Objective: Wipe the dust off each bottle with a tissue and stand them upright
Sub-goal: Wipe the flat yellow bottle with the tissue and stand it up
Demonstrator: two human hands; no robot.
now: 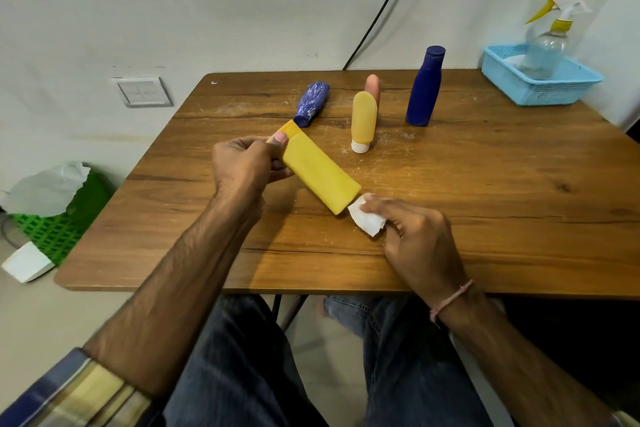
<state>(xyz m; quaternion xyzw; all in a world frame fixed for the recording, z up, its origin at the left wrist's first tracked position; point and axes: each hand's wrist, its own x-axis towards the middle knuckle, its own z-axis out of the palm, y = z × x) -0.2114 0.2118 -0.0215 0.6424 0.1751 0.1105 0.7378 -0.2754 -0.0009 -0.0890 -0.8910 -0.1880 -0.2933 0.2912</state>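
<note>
The left hand [247,163] grips a flat, matte yellow bottle [320,177] near its cap, tilted. The right hand [414,236] pinches a crumpled white tissue [365,220] touching its base.

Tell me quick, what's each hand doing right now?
Left hand: closed on the yellow bottle near its cap.
Right hand: closed on the tissue.

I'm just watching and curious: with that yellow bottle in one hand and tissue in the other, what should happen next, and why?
Probably set the yellow bottle upright by the standing ones. The tissue in the right hand is at its bottom end, so wiping looks nearly done, and the left hand grips its cap end. The patterned blue bottle lies unwiped.
</note>
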